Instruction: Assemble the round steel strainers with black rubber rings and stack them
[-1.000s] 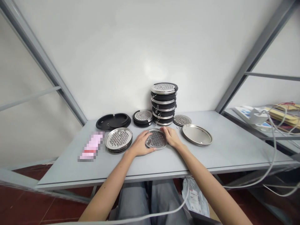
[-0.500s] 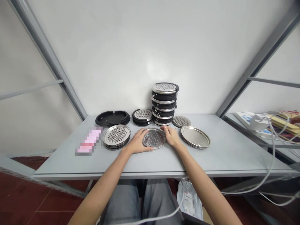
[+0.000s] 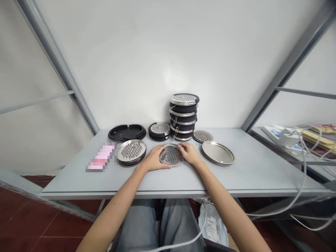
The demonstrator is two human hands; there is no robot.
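A round perforated metal lid (image 3: 172,155) lies on the table between my hands. My left hand (image 3: 154,159) curves around its left side, thumb along the near rim and fingertips at the far rim. The fingers of my right hand (image 3: 189,152) are bent onto its right rim; their tips are partly hidden. To the left is a stack of perforated metal lids (image 3: 131,151), close to my left hand. Shallow metal trays (image 3: 218,153), stacked, lie to the right of my right hand. A small wire ring (image 3: 197,144) rests just beyond that hand.
At the back stands a tall stack of black-and-metal round holders (image 3: 183,117), with a shorter stack (image 3: 159,131) beside it. Black round trays (image 3: 127,133) lie back left, and perforated discs (image 3: 203,136) back right. A blurred pink item (image 3: 101,156) is at left. White cables (image 3: 301,182) hang at right.
My right hand has shifted slightly left, and its fingers have come down onto the lid's right rim. My left hand keeps its place around the lid.
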